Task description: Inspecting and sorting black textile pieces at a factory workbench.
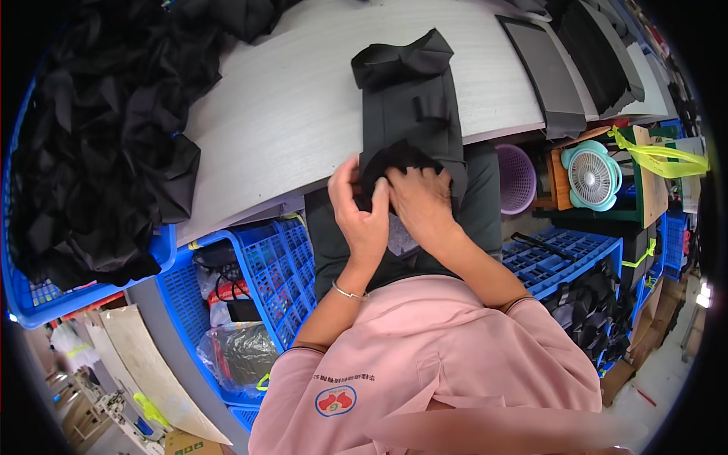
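Two hands (362,226) (422,203), one handled black piece (398,114), one purple bin (522,184), one turquoise fan (592,175)

Left hand (359,216) and right hand (422,203) hold the near end of a black fabric piece (406,106), which extends onto the pale counter (280,106); black cloth (98,152) lies heaped at left.

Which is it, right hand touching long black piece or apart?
Touching: in the head view, the right hand meets the long black piece at its near end.

Free room over pale tabletop (280,98) between black fabric piece (388,114) and obstructing dark cloth heap (106,144)
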Motion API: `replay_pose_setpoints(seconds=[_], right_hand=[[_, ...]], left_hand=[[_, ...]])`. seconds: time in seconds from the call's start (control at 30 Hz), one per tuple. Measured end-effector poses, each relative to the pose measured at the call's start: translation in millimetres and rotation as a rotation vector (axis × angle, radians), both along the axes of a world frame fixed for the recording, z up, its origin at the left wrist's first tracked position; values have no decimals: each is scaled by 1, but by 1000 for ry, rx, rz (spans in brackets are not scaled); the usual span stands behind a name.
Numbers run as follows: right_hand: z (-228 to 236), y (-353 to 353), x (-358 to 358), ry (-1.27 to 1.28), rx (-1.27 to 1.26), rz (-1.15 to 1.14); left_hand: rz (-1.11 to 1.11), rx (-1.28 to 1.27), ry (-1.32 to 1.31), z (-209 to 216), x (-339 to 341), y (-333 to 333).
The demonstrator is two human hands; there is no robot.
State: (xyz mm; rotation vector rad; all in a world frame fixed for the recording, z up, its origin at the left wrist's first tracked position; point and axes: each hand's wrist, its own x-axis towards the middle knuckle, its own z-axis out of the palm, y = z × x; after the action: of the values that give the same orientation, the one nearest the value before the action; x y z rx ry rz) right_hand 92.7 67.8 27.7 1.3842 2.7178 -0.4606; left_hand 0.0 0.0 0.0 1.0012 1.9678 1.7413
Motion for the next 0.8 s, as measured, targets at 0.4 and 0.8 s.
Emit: replay_pose_setpoints(seconds=[0.4, 0.8], right_hand=[[-57, -37, 60, 230, 272, 308], [52, 7, 98, 968, 113, -245]], left_hand=[[-248, 43, -901, 1, -19, -29], [-435, 64, -888, -9, -15, -24]])
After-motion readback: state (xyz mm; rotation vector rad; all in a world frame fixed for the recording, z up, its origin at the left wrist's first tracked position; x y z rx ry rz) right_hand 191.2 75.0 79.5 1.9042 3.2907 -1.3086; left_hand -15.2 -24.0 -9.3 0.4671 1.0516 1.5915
